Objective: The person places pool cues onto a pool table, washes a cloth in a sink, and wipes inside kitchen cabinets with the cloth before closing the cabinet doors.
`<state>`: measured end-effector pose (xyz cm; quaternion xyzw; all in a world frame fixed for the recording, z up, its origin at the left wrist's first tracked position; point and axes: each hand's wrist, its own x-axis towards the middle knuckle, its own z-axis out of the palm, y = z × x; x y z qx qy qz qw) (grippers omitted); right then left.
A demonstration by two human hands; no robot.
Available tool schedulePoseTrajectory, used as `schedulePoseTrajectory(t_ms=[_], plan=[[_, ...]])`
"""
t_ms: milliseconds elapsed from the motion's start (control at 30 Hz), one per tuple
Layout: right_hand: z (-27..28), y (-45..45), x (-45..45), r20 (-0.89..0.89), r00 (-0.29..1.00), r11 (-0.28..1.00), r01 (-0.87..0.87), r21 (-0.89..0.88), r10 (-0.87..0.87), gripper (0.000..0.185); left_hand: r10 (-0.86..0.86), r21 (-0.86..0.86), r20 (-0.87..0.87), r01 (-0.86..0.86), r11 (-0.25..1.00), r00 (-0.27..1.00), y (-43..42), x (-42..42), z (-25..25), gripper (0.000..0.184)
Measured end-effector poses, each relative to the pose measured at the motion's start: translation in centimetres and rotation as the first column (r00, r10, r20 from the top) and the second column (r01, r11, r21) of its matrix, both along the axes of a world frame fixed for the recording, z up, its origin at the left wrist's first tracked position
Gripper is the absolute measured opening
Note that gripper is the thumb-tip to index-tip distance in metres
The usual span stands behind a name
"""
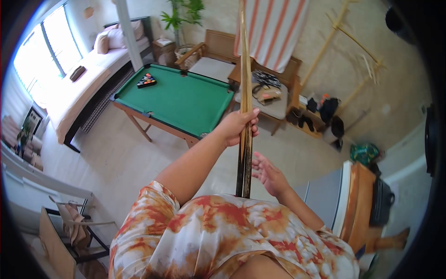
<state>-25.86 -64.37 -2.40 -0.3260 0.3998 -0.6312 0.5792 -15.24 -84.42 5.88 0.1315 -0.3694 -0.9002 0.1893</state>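
Pool cues (246, 83), apparently two held together, stand nearly upright in front of my body, tips upward and dark butt ends near my shirt. My left hand (238, 126) is wrapped round them at mid-length. Just right of the butt ends, my right hand (270, 175) has its fingers apart and holds nothing; whether a fingertip touches the cues I cannot tell. Ahead and to the left stands a green pool table (179, 100). On its far left part, several balls (147, 78) sit inside a black triangle rack (147, 85).
Behind the pool table is a wooden bench (218, 44) with cushions and bags. A bed (88, 76) lies at the left, a chair (74, 223) at the lower left. To the right are a low shoe rack (304, 122) and a grey-sided cabinet (323, 195).
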Motion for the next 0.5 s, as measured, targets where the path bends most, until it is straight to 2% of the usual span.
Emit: schedulePoseTrajectory(t_ms=[67, 100, 133, 200, 233, 267, 300, 333, 367, 400, 433, 500], plan=[[-0.5, -4.6, 0.7, -0.002, 0.978, 0.975, -0.206, 0.079, 0.207, 0.055, 0.086, 0.012, -0.008, -0.086, 0.996, 0.996, -2.4, 0.2, -2.1, 0.020], [1.5, -6.0, 1.8, 0.041, 0.973, 0.947, -0.228, 0.224, 0.225, 0.056, 0.117, 0.068, 0.007, -0.117, 0.991, 0.993, -3.2, 0.5, -3.1, 0.021], [1.7, -7.6, 2.3, 0.046, 0.967, 0.940, -0.253, 0.229, 0.249, 0.056, 0.146, 0.123, 0.020, -0.147, 0.981, 0.989, -4.0, 1.0, -3.9, 0.022], [1.5, -11.1, 3.0, -0.282, 0.910, 0.925, -0.212, 0.315, 0.305, 0.061, 0.185, 0.162, -0.017, -0.180, 0.970, 0.983, -6.8, 2.0, -5.1, 0.023], [1.4, -13.3, 3.1, -0.306, 0.915, 0.936, -0.167, 0.309, 0.264, 0.074, 0.249, 0.185, -0.032, -0.239, 0.953, 0.968, -8.5, 2.3, -5.5, 0.024], [1.3, -15.5, 3.1, -0.311, 0.911, 0.935, -0.172, 0.311, 0.271, 0.074, 0.309, 0.209, -0.047, -0.293, 0.933, 0.950, -10.3, 2.5, -5.9, 0.024], [1.2, -18.1, 3.1, -0.552, 0.794, 0.945, -0.086, 0.316, 0.257, 0.077, 0.366, 0.197, -0.026, -0.354, 0.914, 0.930, -12.4, 2.6, -6.1, 0.024], [1.0, -20.8, 3.3, -0.750, 0.619, 0.955, -0.002, 0.295, 0.233, 0.080, 0.371, 0.199, -0.030, -0.359, 0.912, 0.928, -14.7, 2.7, -6.7, 0.024], [0.4, -23.5, 3.2, -0.752, 0.616, 0.956, -0.007, 0.293, 0.235, 0.080, 0.434, 0.201, -0.003, -0.425, 0.883, 0.901, -17.2, 2.6, -7.4, 0.024], [-0.5, -26.6, 3.0, -0.813, 0.539, 0.968, -0.016, 0.250, 0.219, 0.083, 0.494, 0.197, 0.026, -0.489, 0.850, 0.869, -20.1, 2.8, -8.3, 0.024], [-1.4, -29.6, 3.1, -0.864, 0.463, 0.978, -0.024, 0.209, 0.196, 0.086, 0.494, 0.192, 0.030, -0.490, 0.851, 0.869, -22.9, 3.2, -9.7, 0.024], [-4.0, -35.6, 2.9, -0.866, 0.463, 0.980, -0.037, 0.196, 0.190, 0.088, 0.454, 0.136, 0.162, -0.475, 0.869, 0.876, -29.6, 3.7, -13.1, 0.029]])
